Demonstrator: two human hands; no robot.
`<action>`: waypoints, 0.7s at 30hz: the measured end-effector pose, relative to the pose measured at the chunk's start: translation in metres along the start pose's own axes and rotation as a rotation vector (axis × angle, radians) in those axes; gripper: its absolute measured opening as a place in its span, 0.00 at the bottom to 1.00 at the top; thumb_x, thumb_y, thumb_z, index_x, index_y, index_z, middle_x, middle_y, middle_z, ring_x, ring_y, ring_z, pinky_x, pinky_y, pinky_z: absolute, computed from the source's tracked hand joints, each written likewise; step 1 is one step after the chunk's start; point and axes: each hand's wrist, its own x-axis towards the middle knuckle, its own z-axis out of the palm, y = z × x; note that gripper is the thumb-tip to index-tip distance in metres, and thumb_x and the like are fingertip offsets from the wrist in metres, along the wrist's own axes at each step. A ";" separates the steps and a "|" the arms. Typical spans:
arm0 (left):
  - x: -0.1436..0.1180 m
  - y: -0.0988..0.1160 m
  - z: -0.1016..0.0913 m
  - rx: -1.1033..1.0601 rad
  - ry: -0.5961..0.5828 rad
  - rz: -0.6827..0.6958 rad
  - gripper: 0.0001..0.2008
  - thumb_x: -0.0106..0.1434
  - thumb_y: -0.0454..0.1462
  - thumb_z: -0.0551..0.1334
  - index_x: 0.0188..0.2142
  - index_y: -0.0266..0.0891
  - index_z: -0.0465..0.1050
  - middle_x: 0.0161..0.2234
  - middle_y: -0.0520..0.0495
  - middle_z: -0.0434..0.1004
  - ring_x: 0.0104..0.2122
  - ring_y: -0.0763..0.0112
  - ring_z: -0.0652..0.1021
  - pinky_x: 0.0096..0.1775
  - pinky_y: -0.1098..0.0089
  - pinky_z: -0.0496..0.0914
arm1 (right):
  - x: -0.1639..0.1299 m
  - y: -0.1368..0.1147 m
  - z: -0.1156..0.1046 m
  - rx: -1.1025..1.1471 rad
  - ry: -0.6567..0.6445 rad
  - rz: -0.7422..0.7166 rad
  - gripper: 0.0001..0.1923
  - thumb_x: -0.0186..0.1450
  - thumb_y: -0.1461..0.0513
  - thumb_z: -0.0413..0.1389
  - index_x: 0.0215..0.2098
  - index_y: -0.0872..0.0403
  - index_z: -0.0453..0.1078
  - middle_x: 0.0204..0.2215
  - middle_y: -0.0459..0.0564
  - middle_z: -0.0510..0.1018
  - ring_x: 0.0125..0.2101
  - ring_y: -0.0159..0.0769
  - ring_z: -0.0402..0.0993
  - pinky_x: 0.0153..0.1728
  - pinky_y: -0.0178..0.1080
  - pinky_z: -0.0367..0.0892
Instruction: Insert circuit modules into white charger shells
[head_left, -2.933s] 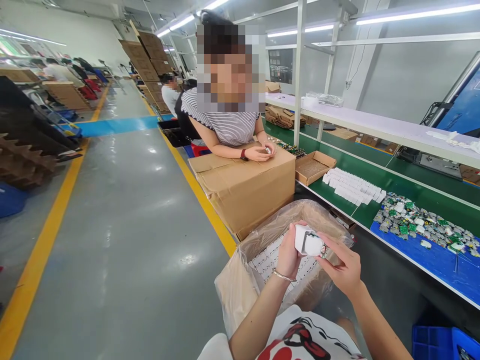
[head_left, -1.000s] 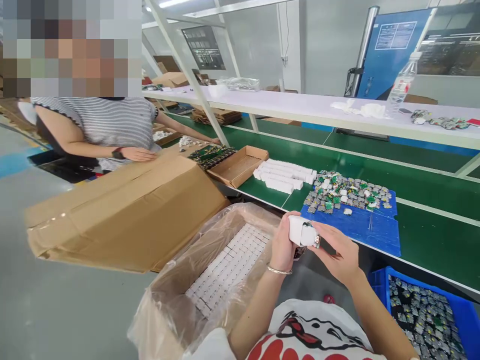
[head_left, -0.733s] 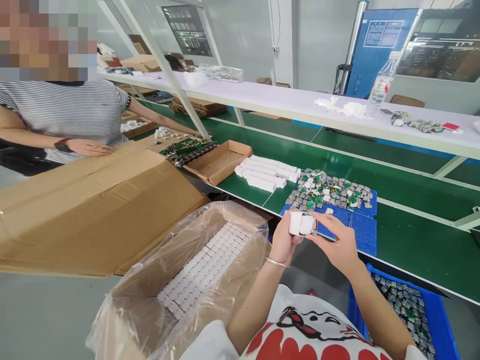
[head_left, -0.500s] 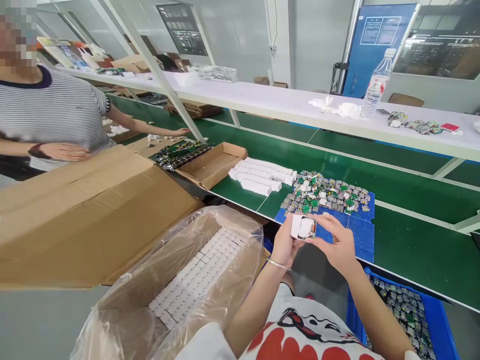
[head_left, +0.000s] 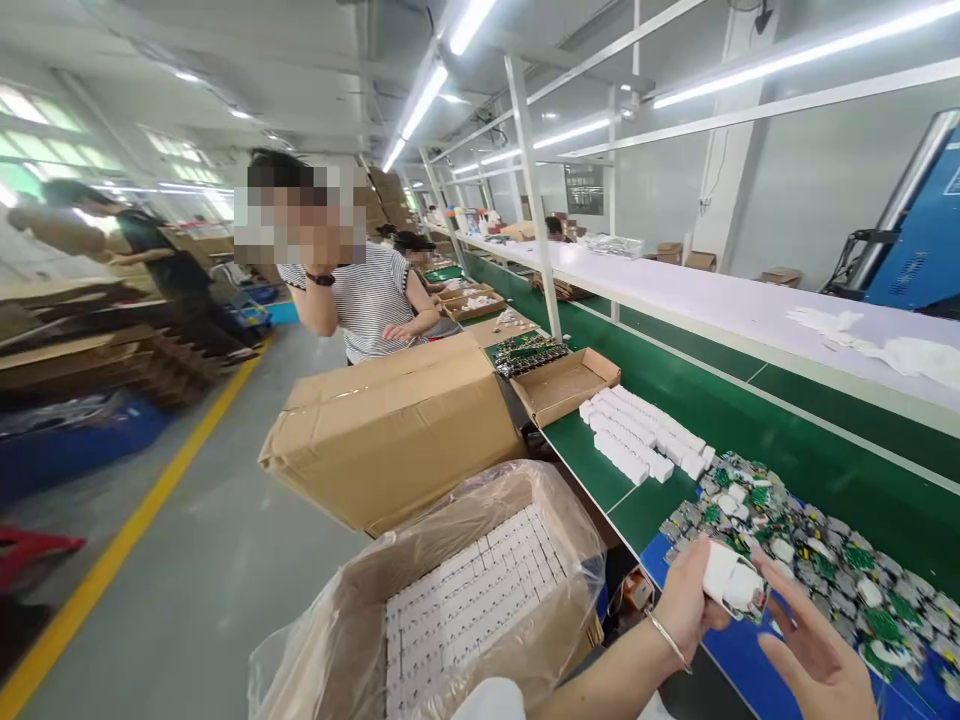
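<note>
At four o'clock in view, the left hand's grip pinches a white case, seemingly steadying its open end toward the right hand, whose grip is spread just beside. From the case, white blocks stand at eleven, probably rowed for tidiness; a box at nine, perhaps for reach.

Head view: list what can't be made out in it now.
In the head view:
White casing, underside: hidden by its top and the left hand.
Right hand, wrist: cut off by the bottom edge.
Lined carton, below the top white blocks: hidden by those blocks.
Blue machine: cut off by the right edge.
</note>
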 end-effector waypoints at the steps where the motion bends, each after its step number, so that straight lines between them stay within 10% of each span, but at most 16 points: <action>1: 0.005 0.005 -0.003 0.009 -0.008 0.000 0.34 0.41 0.64 0.62 0.31 0.37 0.65 0.16 0.57 0.62 0.12 0.84 0.56 0.18 0.75 0.43 | 0.009 0.000 0.007 0.100 -0.038 0.058 0.30 0.48 0.51 0.65 0.49 0.47 0.72 0.57 0.52 0.67 0.57 0.52 0.62 0.43 0.40 0.73; 9: 0.042 0.050 -0.044 0.288 0.100 0.043 0.35 0.46 0.67 0.54 0.41 0.43 0.61 0.14 0.62 0.53 0.12 0.81 0.54 0.19 0.75 0.46 | 0.075 0.005 0.060 0.359 -0.452 0.412 0.28 0.46 0.53 0.67 0.46 0.48 0.74 0.52 0.56 0.72 0.52 0.50 0.69 0.47 0.44 0.69; 13: 0.052 0.069 -0.070 0.531 0.115 0.103 0.32 0.53 0.63 0.51 0.42 0.41 0.67 0.15 0.60 0.55 0.15 0.77 0.58 0.23 0.72 0.55 | 0.087 0.016 0.075 0.365 -0.324 0.426 0.27 0.41 0.56 0.69 0.40 0.54 0.76 0.41 0.60 0.79 0.46 0.53 0.73 0.46 0.47 0.69; 17: 0.055 0.069 -0.086 0.660 0.044 0.217 0.32 0.46 0.57 0.64 0.45 0.39 0.71 0.36 0.47 0.72 0.33 0.69 0.71 0.38 0.68 0.65 | 0.097 0.037 0.083 0.479 -0.135 0.415 0.22 0.43 0.52 0.68 0.34 0.53 0.77 0.33 0.57 0.81 0.40 0.49 0.77 0.43 0.46 0.71; 21: 0.058 0.047 -0.084 0.501 -0.039 0.208 0.43 0.39 0.53 0.71 0.53 0.40 0.66 0.49 0.39 0.69 0.44 0.61 0.71 0.44 0.63 0.66 | 0.110 0.057 0.077 0.552 -0.218 0.459 0.20 0.44 0.52 0.68 0.32 0.52 0.77 0.35 0.54 0.81 0.39 0.47 0.77 0.43 0.46 0.72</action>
